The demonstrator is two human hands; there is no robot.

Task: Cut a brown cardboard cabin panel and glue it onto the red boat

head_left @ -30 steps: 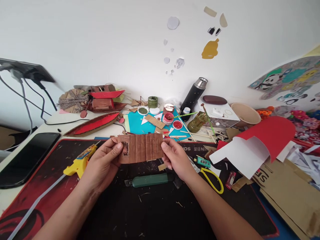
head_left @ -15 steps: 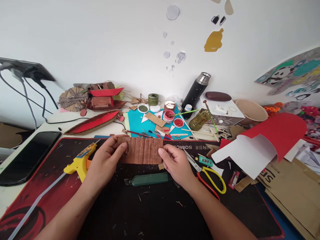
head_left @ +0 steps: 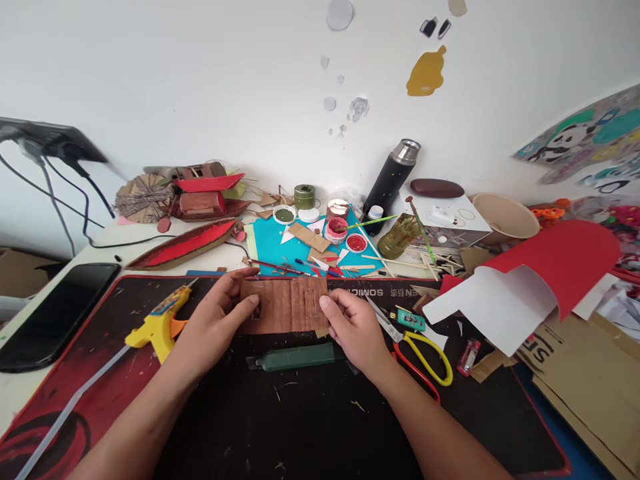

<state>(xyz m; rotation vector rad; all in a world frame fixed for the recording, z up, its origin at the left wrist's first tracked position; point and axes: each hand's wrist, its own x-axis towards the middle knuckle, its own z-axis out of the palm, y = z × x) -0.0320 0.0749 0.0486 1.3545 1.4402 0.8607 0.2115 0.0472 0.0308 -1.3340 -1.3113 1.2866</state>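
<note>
The left hand (head_left: 215, 320) and the right hand (head_left: 357, 327) are gripping opposite ends of a brown-painted cardboard panel (head_left: 285, 307), each thumb pressing on its upper face. The left thumb is lying beside a small cut-out in the panel. The hands are holding the panel over the far part of a black-and-red desk mat (head_left: 300, 427), just beyond a green utility knife (head_left: 297, 358) that is lying crosswise with its blade end to the left.

A yellow glue gun (head_left: 159, 328) is lying left of the left hand, a long translucent glue stick (head_left: 75, 405) trailing from its back. Right of the right hand, scissors (head_left: 417, 357) with one yellow and one red handle are resting near a teal lighter (head_left: 410, 320). Past the panel, teal paper (head_left: 269, 248) is carrying an open jar of red paint (head_left: 337, 230) with a green-handled brush (head_left: 373, 223) leaning in it. A model boat (head_left: 187, 245) with a red interior is sitting to the left, and a black thermos (head_left: 390, 180) is leaning by the wall.
</note>
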